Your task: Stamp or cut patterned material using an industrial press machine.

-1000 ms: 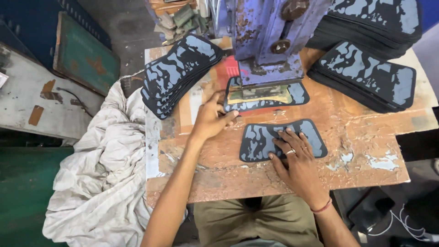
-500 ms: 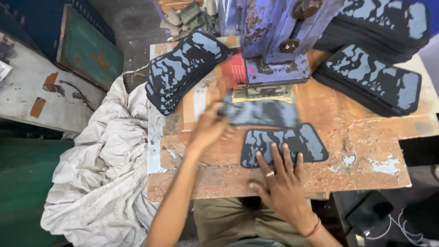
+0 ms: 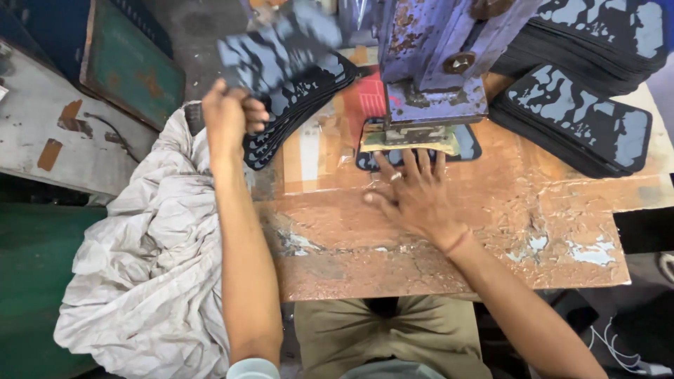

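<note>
My left hand (image 3: 228, 112) grips one black and grey-blue patterned piece (image 3: 281, 45) and holds it, blurred, above the left stack of like pieces (image 3: 298, 105). My right hand (image 3: 414, 193) lies flat with fingers spread on the brown table (image 3: 449, 238). Its fingertips press the near edge of another patterned piece (image 3: 469, 146) that sits under the plate of the blue rusty press machine (image 3: 432, 63).
A second stack of patterned pieces (image 3: 583, 123) lies at the right, with a taller pile (image 3: 597, 35) behind it. A crumpled white cloth (image 3: 151, 267) hangs off the table's left side. A green board (image 3: 130, 70) leans at the far left.
My left hand pulled a piece out from under the press and carried it up to the left stack. My right hand slid the other piece forward under the press.
</note>
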